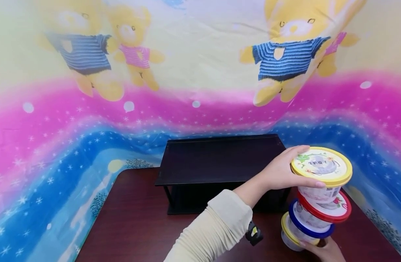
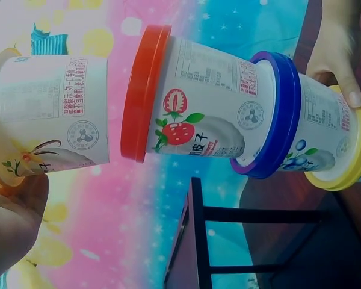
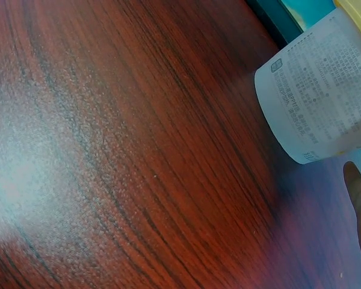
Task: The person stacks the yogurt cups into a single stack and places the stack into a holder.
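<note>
My left hand (image 1: 283, 171) grips a yellow-lidded paper tub (image 1: 323, 165) by its lid rim, upright. In the left wrist view a gap shows between this tub's base and the red lid under it. Below stand a red-lidded strawberry tub (image 2: 186, 114), a blue-lidded blueberry tub (image 2: 310, 123) and a second yellow-lidded tub (image 1: 289, 240), stacked with offsets. My right hand (image 1: 326, 251) holds the lowest tub near its lid; part of that hand is out of frame. The right wrist view shows a tub's printed side (image 3: 319, 90) beside a fingertip (image 3: 355, 180).
A black two-level rack (image 1: 220, 160) stands at the back of the dark red wooden table (image 1: 128, 218), left of the stack. Behind hangs a printed bear curtain (image 1: 200, 72). Some small black object (image 1: 253, 233) shows beside my left sleeve.
</note>
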Action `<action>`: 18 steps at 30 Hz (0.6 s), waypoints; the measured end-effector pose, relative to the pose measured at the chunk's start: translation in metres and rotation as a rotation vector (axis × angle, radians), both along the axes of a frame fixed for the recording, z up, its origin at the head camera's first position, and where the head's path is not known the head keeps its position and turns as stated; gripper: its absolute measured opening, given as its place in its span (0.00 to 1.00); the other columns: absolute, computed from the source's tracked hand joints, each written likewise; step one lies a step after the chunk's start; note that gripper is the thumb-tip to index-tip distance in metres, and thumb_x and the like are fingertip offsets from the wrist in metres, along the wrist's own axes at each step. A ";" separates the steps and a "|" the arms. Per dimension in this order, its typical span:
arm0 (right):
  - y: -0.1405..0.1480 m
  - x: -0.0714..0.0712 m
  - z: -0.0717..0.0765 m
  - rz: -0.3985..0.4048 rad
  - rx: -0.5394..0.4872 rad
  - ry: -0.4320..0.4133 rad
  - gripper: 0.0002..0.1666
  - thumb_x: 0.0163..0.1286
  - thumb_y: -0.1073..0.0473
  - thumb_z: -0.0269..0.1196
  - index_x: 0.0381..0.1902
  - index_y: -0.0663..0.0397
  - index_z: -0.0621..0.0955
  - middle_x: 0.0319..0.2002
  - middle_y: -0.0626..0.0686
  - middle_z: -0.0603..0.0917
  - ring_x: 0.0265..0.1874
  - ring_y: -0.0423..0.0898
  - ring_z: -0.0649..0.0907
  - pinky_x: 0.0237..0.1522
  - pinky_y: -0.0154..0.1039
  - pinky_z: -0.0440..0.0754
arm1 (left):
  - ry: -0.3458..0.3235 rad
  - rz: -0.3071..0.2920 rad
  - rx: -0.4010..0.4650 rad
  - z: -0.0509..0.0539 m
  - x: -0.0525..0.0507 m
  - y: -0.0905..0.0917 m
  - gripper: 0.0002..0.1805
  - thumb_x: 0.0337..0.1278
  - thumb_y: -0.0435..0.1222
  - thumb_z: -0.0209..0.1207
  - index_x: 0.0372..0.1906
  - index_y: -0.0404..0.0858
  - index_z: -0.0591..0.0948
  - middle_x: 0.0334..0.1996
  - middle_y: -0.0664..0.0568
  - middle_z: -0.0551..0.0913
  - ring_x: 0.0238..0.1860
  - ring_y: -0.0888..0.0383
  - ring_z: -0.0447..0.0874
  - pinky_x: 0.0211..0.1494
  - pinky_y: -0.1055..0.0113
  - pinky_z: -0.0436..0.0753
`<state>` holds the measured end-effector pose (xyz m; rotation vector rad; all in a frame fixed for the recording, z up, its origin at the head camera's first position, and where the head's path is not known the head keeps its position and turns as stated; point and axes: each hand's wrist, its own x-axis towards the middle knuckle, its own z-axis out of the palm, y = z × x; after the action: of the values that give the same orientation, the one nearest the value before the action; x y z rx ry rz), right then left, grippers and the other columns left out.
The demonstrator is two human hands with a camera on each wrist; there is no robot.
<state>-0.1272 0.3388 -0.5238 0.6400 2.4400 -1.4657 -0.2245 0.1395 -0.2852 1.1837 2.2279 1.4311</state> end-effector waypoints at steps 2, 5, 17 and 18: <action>0.000 0.000 0.001 0.002 0.001 0.000 0.60 0.48 0.36 0.61 0.61 0.70 0.45 0.54 0.72 0.59 0.48 0.65 0.66 0.37 0.48 0.72 | 0.012 0.006 -0.019 0.000 0.001 0.003 0.43 0.37 0.43 0.66 0.62 0.58 0.57 0.57 0.70 0.58 0.54 0.74 0.56 0.44 0.77 0.69; -0.001 0.000 0.002 0.003 0.003 -0.003 0.59 0.49 0.37 0.61 0.61 0.70 0.45 0.54 0.72 0.59 0.48 0.65 0.67 0.37 0.47 0.72 | 0.020 0.006 -0.043 0.000 0.003 0.008 0.43 0.36 0.44 0.66 0.62 0.60 0.57 0.57 0.71 0.57 0.54 0.75 0.55 0.43 0.78 0.69; 0.000 0.001 0.002 0.022 0.020 0.010 0.58 0.51 0.38 0.60 0.61 0.71 0.44 0.54 0.73 0.59 0.49 0.67 0.65 0.38 0.49 0.71 | 0.033 -0.006 -0.101 -0.001 0.008 0.023 0.45 0.35 0.44 0.67 0.62 0.60 0.56 0.56 0.72 0.57 0.52 0.77 0.56 0.42 0.79 0.69; 0.000 0.001 0.002 0.025 0.020 0.012 0.58 0.51 0.38 0.59 0.61 0.71 0.44 0.54 0.73 0.59 0.49 0.67 0.65 0.38 0.49 0.71 | 0.033 -0.001 -0.107 -0.001 0.008 0.024 0.45 0.35 0.44 0.67 0.62 0.60 0.56 0.56 0.72 0.56 0.52 0.77 0.56 0.42 0.79 0.69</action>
<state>-0.1266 0.3385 -0.5217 0.6048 2.4654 -1.4420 -0.2165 0.1634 -0.2865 1.1824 2.2937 1.2837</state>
